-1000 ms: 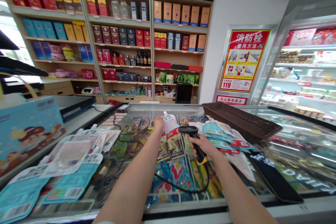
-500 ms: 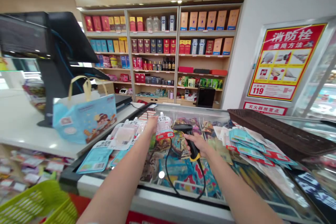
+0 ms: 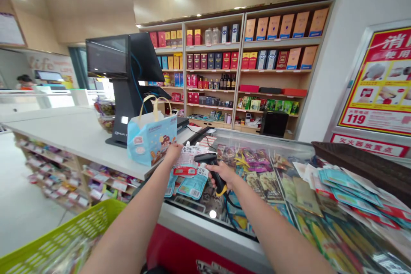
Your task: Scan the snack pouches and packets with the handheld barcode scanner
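Note:
My left hand is closed on the edge of a white spouted pouch with a red lower band, low over the left-hand group of pouches. Beneath and in front of it lie light-blue pouches with barcodes, on the glass top of the display freezer. A black and yellow barcode scanner is wrapped in my right hand, its head pointing left, close to the held pouch. The scanner's cable hangs below it. On the right side of the glass, more blue, red and white pouches are stacked.
A blue paper bag and a black checkout monitor stand on the white counter at left. A green basket is low at front left. A brown tray borders the right pile. Shelves of boxed goods line the back.
The camera view has turned left. My left hand has brought the white pouch from over the middle of the glass to the left-hand pouches, and the scanner has moved left with it.

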The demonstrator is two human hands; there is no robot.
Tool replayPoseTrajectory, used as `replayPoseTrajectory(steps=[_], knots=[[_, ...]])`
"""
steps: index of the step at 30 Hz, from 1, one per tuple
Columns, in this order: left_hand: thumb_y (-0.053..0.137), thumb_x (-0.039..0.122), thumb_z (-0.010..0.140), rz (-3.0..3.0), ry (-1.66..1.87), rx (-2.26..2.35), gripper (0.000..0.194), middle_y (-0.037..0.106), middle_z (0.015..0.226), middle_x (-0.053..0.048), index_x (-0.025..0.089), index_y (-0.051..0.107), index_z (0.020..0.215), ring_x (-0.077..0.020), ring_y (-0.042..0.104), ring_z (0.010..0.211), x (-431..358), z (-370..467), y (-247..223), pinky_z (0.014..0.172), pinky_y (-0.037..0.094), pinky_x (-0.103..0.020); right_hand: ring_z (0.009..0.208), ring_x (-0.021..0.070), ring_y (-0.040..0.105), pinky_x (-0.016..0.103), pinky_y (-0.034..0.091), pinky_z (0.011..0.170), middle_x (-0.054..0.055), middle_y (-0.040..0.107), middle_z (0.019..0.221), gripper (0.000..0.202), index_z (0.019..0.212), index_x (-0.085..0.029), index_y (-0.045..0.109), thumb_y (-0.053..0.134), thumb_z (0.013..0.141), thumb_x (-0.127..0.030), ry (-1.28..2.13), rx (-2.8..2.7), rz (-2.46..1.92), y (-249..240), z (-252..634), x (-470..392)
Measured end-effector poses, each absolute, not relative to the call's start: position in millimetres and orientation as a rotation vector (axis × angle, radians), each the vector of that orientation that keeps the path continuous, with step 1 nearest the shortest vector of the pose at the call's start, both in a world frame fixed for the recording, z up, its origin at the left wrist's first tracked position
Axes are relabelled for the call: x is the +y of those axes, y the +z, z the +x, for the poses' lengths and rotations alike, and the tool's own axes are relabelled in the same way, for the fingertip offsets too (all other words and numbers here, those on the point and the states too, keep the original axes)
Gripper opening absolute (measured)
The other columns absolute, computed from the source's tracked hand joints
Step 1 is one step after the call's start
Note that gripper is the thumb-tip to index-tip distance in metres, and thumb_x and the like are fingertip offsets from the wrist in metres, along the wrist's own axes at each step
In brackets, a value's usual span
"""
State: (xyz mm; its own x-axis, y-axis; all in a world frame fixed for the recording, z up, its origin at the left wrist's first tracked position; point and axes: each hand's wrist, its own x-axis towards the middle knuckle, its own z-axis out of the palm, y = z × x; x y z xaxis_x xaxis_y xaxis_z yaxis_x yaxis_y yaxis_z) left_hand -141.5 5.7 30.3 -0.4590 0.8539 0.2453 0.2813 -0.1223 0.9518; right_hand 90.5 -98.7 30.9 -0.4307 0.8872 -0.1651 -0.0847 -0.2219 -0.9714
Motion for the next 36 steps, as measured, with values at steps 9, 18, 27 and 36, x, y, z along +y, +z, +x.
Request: replayPoseTrajectory(steps=[9, 18, 27, 36], knots=[[0.067, 0.011, 0.059, 1.459, 1.364, 1.764, 0.020, 0.047, 0.041, 0.002, 0.017, 0.052, 0.048, -0.0126, 0.043, 0.045, -7.9, -150.0, 33.6, 0.050, 0.031, -0.024, 0.038, 0.0085, 0.049, 0.021, 0.043, 0.037, -0.005, 0.055, 0.051, 0.034, 0.075, -0.018, 0.048, 0.074, 0.067, -0.039, 1.768, -1.310, -1.014, 20.5, 80.3, -95.3], [0.061, 0.021, 0.064, 1.440, 1.684, 1.764, 0.012, 0.057, 0.051, -0.001, 0.018, 0.057, 0.053, -0.0179, 0.055, 0.060, -2.0, -113.2, 50.4, 0.062, 0.041, -0.027, 0.037, 0.0082, 0.049, 0.020, 0.041, 0.036, -0.005, 0.056, 0.049, 0.032, 0.076, -0.018, 0.049, 0.074, 0.068, -0.037, 1.731, -1.241, -1.017, 25.6, 105.2, -96.9], [0.069, 0.019, 0.062, 1.355, 1.302, 1.194, 0.014, 0.058, 0.052, 0.000, 0.016, 0.056, 0.064, -0.0135, 0.057, 0.048, -5.9, 52.2, 15.6, 0.053, 0.046, -0.024, 0.035, 0.0074, 0.047, 0.021, 0.042, 0.035, -0.007, 0.054, 0.048, 0.037, 0.074, -0.018, 0.050, 0.075, 0.063, -0.042, 1.496, -1.106, -1.046, 26.3, 208.1, -108.0], [0.062, 0.020, 0.070, 1.434, 0.926, 0.808, 0.010, 0.052, 0.043, 0.001, 0.018, 0.055, 0.063, -0.0133, 0.053, 0.040, -45.8, 246.2, -15.0, 0.047, 0.045, -0.026, 0.035, 0.0076, 0.047, 0.022, 0.042, 0.036, -0.007, 0.054, 0.048, 0.041, 0.073, -0.019, 0.049, 0.078, 0.059, -0.043, 1.280, -0.964, -1.108, 23.0, 336.9, -135.1]])
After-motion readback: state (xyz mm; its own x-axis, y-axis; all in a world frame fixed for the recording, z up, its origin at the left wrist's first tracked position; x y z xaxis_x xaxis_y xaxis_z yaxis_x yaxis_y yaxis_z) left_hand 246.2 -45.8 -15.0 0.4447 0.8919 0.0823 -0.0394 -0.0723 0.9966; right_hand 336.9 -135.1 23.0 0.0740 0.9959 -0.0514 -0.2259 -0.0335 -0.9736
